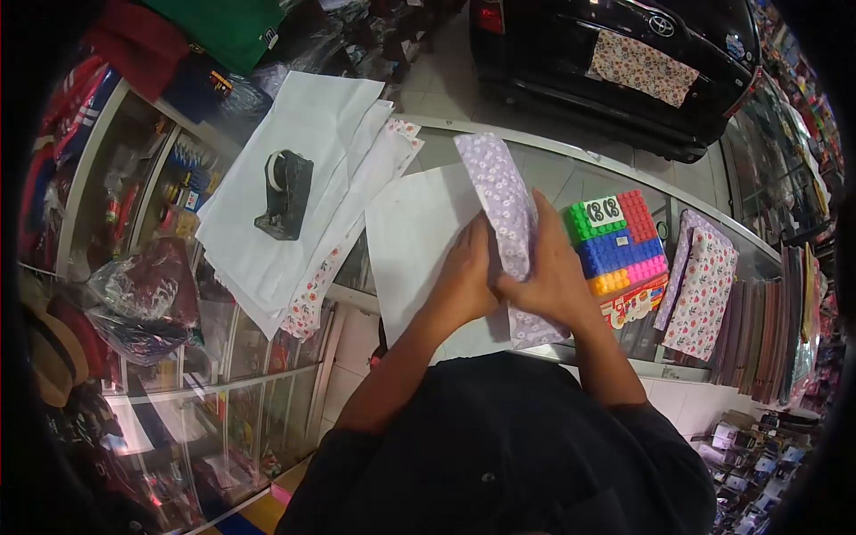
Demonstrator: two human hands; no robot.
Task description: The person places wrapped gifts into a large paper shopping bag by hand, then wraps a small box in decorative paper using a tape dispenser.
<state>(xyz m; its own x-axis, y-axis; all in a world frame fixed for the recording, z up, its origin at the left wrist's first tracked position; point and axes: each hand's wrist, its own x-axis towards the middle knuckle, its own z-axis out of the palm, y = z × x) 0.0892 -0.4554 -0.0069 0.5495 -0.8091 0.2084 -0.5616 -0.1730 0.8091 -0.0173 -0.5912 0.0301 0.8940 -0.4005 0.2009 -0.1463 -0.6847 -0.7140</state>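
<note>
Both my hands are closed around a long, lilac flowered paper bundle (pixel 499 174), held tilted over the glass counter. My left hand (pixel 474 272) grips its left side, and my right hand (pixel 553 276) wraps its right side with the thumb across the front. Whether anything is inside the paper is hidden. Beneath it lies a white sheet of paper (pixel 415 232). Just right of my right hand sits a set of colourful toy building blocks (pixel 620 241), with printed packaging at its near end.
On the left, a black tape dispenser (pixel 290 198) rests on stacked wrapping sheets (pixel 334 116), white side up. Folded flowered paper pieces (pixel 703 290) lie at the right, beside a row of upright folders (pixel 758 330). A black car (pixel 615 67) stands beyond the counter.
</note>
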